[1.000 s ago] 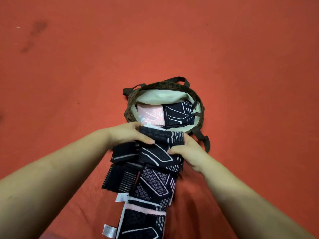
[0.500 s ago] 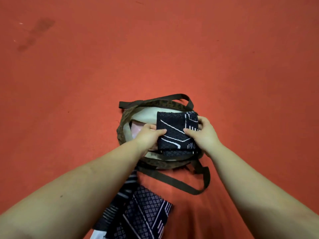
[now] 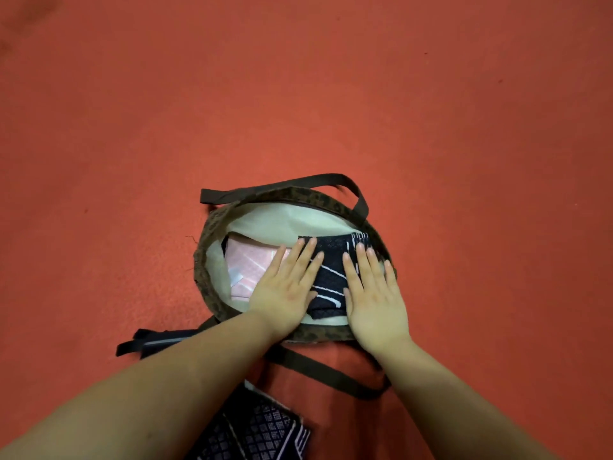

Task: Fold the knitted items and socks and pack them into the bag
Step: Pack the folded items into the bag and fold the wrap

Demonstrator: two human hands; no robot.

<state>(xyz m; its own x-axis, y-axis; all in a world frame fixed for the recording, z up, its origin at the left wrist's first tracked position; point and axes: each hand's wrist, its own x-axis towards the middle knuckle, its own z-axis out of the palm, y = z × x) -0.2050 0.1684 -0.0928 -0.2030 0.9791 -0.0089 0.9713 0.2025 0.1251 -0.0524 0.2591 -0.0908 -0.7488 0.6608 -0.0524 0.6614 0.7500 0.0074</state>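
Observation:
A brown patterned bag (image 3: 212,227) with a cream lining lies open on the red floor. Inside it a folded pink knitted item (image 3: 247,263) sits on the left and a folded black knitted item with white lines (image 3: 330,272) on the right. My left hand (image 3: 287,283) lies flat with straight fingers across both items. My right hand (image 3: 373,293) presses flat on the black item's right side. More black patterned knitted pieces (image 3: 262,429) lie on the floor near me, partly hidden by my left forearm.
The bag's brown straps (image 3: 318,368) loop on the floor in front of and behind the bag. A dark piece of fabric (image 3: 156,340) pokes out left of my left forearm. Red floor (image 3: 464,127) surrounds everything.
The black folded item went from being held over the bag by both hands into the bag. Both hands let go and now press flat on the contents.

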